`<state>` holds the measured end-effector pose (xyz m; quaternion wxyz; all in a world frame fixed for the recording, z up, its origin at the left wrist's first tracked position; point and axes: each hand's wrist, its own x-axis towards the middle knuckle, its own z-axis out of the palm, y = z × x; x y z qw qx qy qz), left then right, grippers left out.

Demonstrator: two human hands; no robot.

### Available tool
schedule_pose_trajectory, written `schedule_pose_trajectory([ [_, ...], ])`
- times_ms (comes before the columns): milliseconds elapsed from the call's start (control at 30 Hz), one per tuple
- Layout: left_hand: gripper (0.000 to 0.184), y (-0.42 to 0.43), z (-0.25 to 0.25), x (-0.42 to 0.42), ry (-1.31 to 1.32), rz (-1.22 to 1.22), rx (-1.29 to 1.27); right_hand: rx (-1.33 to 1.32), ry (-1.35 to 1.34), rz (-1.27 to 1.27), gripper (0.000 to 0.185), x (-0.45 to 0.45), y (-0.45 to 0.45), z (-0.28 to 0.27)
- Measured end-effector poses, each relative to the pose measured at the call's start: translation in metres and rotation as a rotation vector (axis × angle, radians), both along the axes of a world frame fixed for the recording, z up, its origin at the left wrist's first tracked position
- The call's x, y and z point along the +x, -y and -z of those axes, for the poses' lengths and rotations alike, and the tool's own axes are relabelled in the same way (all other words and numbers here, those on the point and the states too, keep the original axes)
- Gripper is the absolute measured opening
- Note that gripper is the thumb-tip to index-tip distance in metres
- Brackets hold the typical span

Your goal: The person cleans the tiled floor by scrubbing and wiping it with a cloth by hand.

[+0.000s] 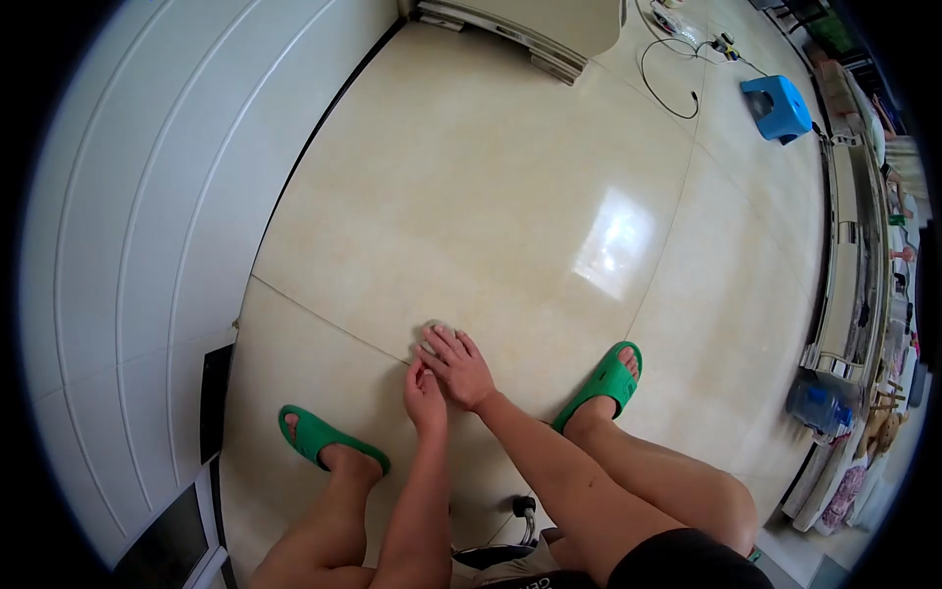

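Low over the glossy beige tiled floor (442, 196), my two hands meet near the middle of the view. My right hand (457, 365) has its back up and its fingers spread, with nothing seen in it. Just left of it and touching or nearly touching it is my left hand (424, 396), its fingers curled together near the right hand's fingers. Whether anything small is between the left fingertips is too small to tell. A green slipper (324, 437) is on my left foot and another green slipper (610, 385) on my right foot.
White panelling (147, 196) runs along the left. A blue stool (780, 106) and a black cable (667, 103) lie toward the upper right. A beige cabinet (549, 25) stands at the top. At the right are a blue water bottle (819, 404) and a caster (524, 506) below my hands.
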<state>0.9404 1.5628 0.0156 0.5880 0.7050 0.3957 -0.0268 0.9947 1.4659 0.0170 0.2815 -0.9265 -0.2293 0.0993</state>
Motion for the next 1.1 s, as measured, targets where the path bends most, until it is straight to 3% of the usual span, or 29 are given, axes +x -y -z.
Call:
schedule_pose_trajectory([
  [67, 0.031, -0.002, -0.001, 0.003, 0.017, 0.005, 0.002, 0.042, 0.014, -0.073, 0.049, -0.002, 0.003, 0.007],
  [133, 0.035, -0.003, 0.005, 0.006, 0.003, 0.153, 0.161, 0.052, 0.054, -0.123, 0.048, 0.025, 0.02, 0.01],
  [333, 0.048, -0.013, -0.001, 0.062, 0.171, 0.527, 0.52, -0.231, 0.149, 0.46, 0.054, 0.113, 0.082, 0.018],
  [433, 0.051, -0.024, -0.003, 0.096, 0.188, 0.68, 0.575, -0.173, 0.126, 0.588, 0.056, 0.121, 0.087, 0.017],
  [567, 0.048, -0.032, -0.002, 0.111, 0.219, 0.73, 0.627, 0.008, 0.186, 0.316, 0.056, 0.079, 0.032, 0.023],
  [600, 0.047, -0.033, 0.001, 0.111, 0.224, 0.731, 0.624, 0.027, 0.052, 0.208, 0.053, 0.069, 0.008, -0.001],
  [633, 0.046, -0.034, 0.002, 0.109, 0.228, 0.731, 0.621, 0.029, 0.109, 0.088, 0.051, 0.05, -0.007, 0.014],
  [667, 0.046, -0.035, 0.003, 0.107, 0.226, 0.73, 0.623, 0.188, -0.053, 0.112, 0.048, 0.032, -0.026, 0.028],
  [733, 0.044, -0.037, 0.002, 0.099, 0.209, 0.582, 0.428, 0.159, -0.017, 0.054, 0.045, 0.029, -0.032, 0.001],
  [833, 0.046, -0.032, -0.003, 0.096, 0.226, 0.606, 0.489, 0.086, 0.121, -0.115, 0.043, 0.053, -0.005, 0.021],
  [933, 0.048, -0.028, -0.003, 0.096, 0.222, 0.655, 0.567, 0.011, 0.075, 0.26, 0.042, 0.094, 0.047, 0.016],
  [1000, 0.049, -0.027, 0.0, 0.095, 0.215, 0.679, 0.589, -0.173, 0.233, 0.503, 0.049, 0.114, 0.093, 0.026],
  [1100, 0.051, -0.028, 0.007, 0.092, 0.2, 0.738, 0.626, -0.154, 0.211, 0.858, 0.059, 0.121, 0.149, 0.025],
])
